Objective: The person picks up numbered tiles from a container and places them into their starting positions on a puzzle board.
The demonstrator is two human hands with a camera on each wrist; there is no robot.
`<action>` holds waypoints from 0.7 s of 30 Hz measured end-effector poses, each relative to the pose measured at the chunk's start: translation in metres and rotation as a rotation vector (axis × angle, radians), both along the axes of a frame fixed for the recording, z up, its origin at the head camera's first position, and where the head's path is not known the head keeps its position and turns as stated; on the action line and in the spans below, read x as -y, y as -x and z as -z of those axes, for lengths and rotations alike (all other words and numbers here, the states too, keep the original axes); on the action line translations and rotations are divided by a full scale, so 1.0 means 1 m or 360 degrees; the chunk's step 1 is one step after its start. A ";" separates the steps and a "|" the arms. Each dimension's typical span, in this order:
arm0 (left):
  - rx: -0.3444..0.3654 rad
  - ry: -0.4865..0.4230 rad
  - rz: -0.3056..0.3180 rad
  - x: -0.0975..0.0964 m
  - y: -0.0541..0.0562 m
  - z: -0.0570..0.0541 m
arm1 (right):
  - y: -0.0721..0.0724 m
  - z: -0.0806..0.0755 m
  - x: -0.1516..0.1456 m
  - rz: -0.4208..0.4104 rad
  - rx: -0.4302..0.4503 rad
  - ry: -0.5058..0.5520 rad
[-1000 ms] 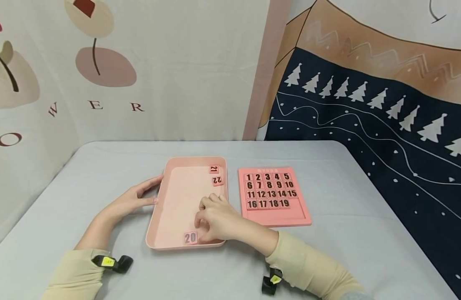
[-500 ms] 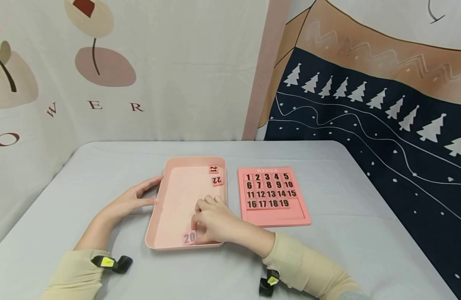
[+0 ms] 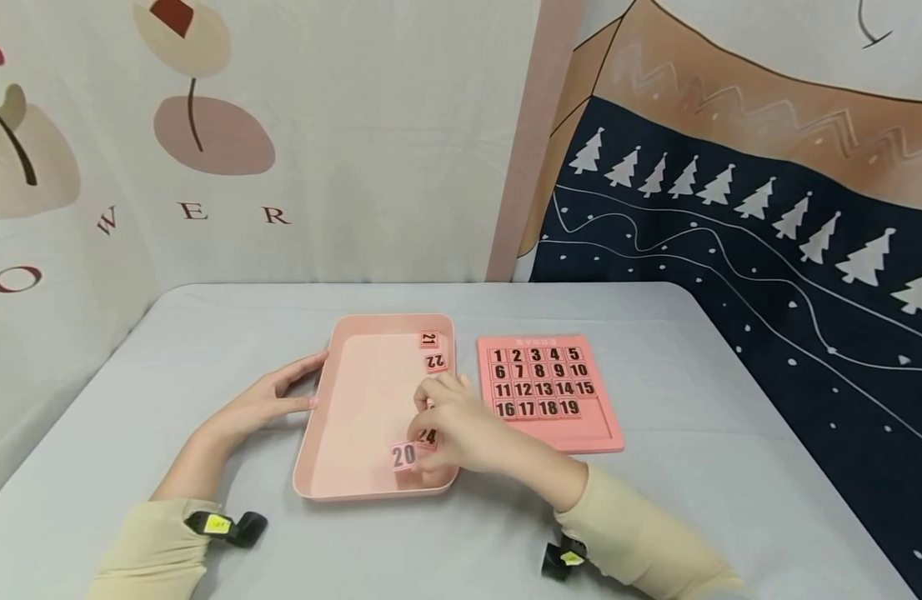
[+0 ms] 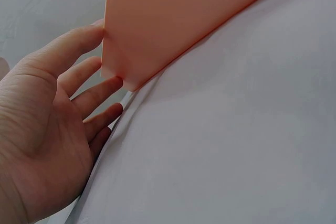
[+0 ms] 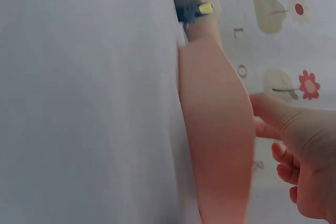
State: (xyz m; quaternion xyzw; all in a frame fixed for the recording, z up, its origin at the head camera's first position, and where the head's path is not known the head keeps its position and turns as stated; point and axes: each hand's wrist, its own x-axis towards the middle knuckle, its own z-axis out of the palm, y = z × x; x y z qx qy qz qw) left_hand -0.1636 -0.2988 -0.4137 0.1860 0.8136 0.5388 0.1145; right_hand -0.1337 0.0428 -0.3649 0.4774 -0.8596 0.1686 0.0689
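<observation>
My right hand (image 3: 461, 429) is over the near right part of a pink tray (image 3: 348, 400), pinching a number tile marked 20 (image 3: 404, 456) between thumb and finger. Behind it, a 24 tile (image 3: 428, 437) shows partly, the rest covered by the fingers. Tiles 21 (image 3: 428, 339) and 22 (image 3: 435, 362) lie turned in the tray's far right corner. My left hand (image 3: 262, 404) touches the tray's left side with extended fingers; the left wrist view shows the fingertips against its outer wall (image 4: 157, 19). In the right wrist view the tray wall (image 5: 218, 129) hides the tile.
Right of the tray lies a pink number board (image 3: 536, 433) with tiles 1 to 19 set in rows and a bare strip along its near side. A pale cloth (image 3: 356, 550) covers the table. Printed curtains (image 3: 393, 167) hang behind it.
My right hand has shifted right and away from the tray's near edge, bringing the 20 tile along. The 24 tile has come into sight. My left hand stays in place.
</observation>
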 end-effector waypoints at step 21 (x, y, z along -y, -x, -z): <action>0.0006 -0.0004 0.0014 0.000 0.000 0.001 | 0.021 0.000 -0.147 0.0318 0.0000 0.0334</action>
